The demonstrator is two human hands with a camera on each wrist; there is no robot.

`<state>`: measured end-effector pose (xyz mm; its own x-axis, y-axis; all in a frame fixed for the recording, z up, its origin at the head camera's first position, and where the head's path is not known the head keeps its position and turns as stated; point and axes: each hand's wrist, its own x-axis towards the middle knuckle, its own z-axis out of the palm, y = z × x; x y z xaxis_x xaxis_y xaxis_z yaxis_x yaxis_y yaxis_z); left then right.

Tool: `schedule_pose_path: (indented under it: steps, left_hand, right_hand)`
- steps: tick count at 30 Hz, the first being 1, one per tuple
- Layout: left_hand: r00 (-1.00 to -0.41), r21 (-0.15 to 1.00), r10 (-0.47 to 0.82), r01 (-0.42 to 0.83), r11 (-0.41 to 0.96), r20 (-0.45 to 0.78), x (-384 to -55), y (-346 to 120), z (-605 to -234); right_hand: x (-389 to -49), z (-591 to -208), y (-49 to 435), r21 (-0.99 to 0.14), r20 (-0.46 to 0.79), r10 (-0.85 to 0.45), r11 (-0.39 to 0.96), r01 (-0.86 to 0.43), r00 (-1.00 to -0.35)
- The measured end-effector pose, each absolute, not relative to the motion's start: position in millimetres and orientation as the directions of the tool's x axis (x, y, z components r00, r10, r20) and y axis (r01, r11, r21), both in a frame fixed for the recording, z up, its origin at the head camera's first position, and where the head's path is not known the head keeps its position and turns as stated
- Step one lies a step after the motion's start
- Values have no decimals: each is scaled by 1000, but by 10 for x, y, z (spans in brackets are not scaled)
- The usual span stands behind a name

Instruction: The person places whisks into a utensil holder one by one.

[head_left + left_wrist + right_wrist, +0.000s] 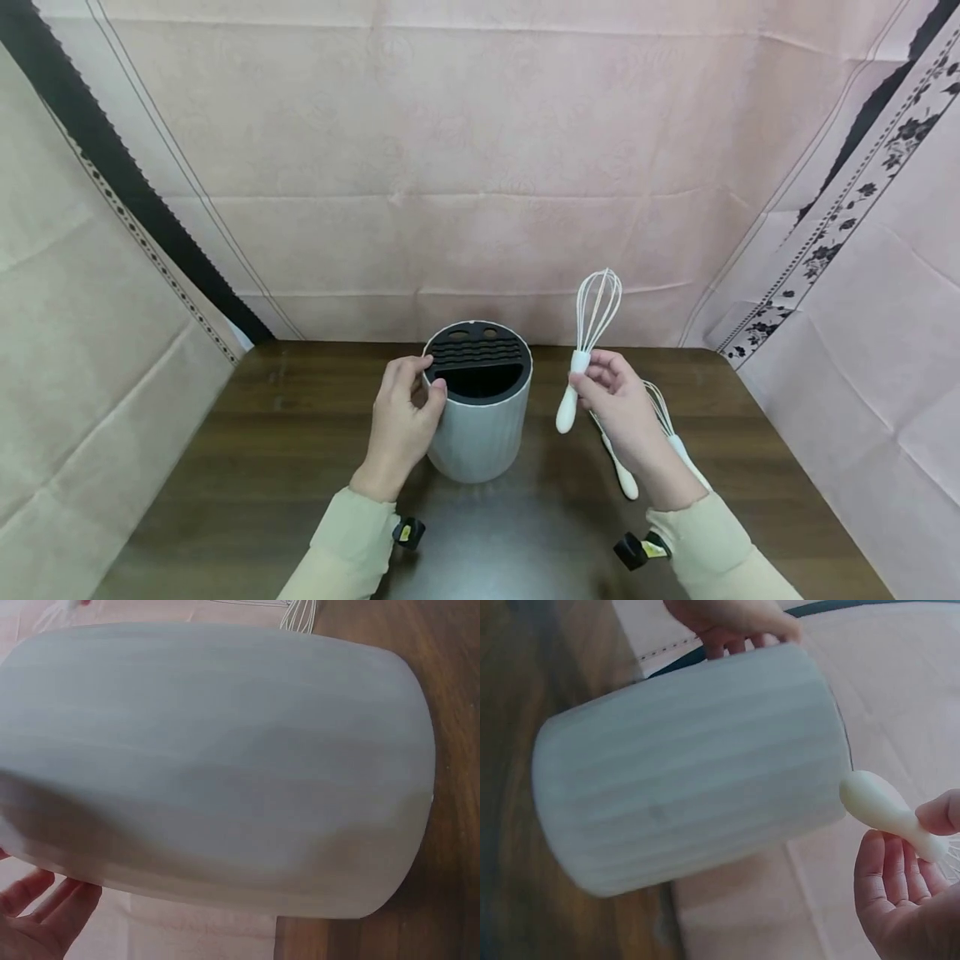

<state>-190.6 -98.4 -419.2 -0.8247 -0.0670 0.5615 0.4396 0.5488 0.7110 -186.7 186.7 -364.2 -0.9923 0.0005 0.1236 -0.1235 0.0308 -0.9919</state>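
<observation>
Whisk in the air: a white whisk with a wire balloon head (581, 362), handle down and wires up, held right of the holder and apart from it.
Right grip: the right hand (615, 400) pinches the whisk's handle near its collar between thumb and fingers.
Holder: a pale grey, ribbed cylinder (478, 446) with a dark slotted lid (480, 353), upright.
Left grip: the left hand (401, 417) has thumb and fingers bent round the rim's left side, seemingly steadying it.
Done: one whisk is lifted; no utensil shows in the lid's large opening.
Left: a second white wire whisk (678, 446) and a slim white handle (621, 471), its upper end hidden, lie by the right forearm; this looks like an early stage.
Edges: the dark brown wooden desk (300, 467) ends just behind the holder, against pale pink cloth (450, 250).
Room: widest leftward; narrow between whisk and holder.
</observation>
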Motion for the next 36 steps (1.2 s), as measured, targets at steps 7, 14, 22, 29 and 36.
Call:
schedule_pose_path:
  steps: [7,14,22,29,36]
  left_hand:
    - [-802,680,-50,470,563,595,-1893,-1019,-4166]
    - [-822,697,18,494,520,569,-1854,-1037,-4163]
    - [-897,753,99,418,508,431,-1836,-1135,-4112]
    - [-921,773,136,382,507,365,-1834,-1177,-4040]
    - [-928,773,103,355,526,357,-1839,-1153,-4030]
  right_hand:
    - [-1882,-3511,1721,-978,203,-26,-53,-202,-979]
    - [-1901,-3455,1643,-964,255,-41,-84,-251,-966]
    - [-1984,-3444,1509,-949,286,-14,-145,-281,-958]
    - [-2034,-3452,1357,-908,337,57,-244,-340,-940]
    - [-2034,-3504,1209,-898,386,51,-209,-388,-921]
